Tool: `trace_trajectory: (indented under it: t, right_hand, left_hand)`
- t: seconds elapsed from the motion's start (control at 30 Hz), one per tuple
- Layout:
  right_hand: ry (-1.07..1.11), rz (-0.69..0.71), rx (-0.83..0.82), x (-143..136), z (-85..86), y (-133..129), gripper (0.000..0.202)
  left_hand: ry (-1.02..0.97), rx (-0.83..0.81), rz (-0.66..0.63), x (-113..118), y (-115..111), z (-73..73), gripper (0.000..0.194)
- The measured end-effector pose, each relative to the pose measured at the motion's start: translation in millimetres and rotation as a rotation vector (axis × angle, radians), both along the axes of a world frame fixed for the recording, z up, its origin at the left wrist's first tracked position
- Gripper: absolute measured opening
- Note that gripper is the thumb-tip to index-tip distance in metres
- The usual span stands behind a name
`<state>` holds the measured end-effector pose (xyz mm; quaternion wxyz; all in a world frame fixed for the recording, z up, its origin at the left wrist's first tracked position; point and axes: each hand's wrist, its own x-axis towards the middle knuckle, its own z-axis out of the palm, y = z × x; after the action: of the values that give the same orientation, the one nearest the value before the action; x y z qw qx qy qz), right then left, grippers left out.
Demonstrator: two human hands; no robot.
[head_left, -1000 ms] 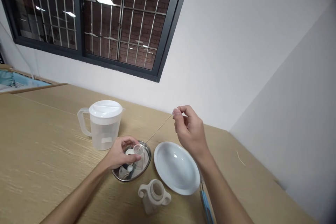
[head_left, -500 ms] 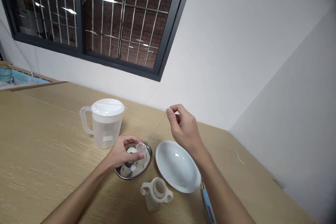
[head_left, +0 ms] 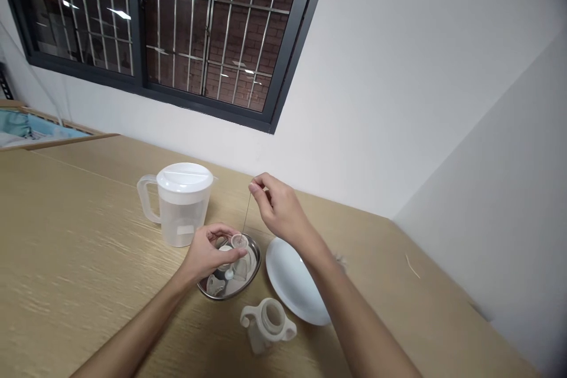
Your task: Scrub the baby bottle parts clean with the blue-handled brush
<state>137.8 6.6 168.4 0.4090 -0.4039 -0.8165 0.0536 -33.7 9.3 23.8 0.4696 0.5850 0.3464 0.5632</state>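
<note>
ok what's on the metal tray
On the metal tray: a small white round piece, a translucent flat piece and other pale parts. The left hand hides part of it; I can't see what's there.

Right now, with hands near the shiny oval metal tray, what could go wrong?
The right hand pinches the thin stick near its top, so it could slip. The small clear plastic piece in the left hand might drop onto the tray. The right forearm, over the white oval dish, might nudge it.
</note>
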Motion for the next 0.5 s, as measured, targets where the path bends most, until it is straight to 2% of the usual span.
trace_trajectory:
  t: [0.2,0.5]
  right_hand:
    - [-0.011,-0.005,-0.025,-3.9,-13.1,3.2,0.021]
    - [0.022,-0.036,-0.007,-7.9,-41.4,5.7,0.024]
  left_hand:
    - [0.005,0.004,0.077,3.0,-0.4,-0.5,0.032]
    - [0.023,0.054,0.175,4.3,-0.5,-2.0,0.028]
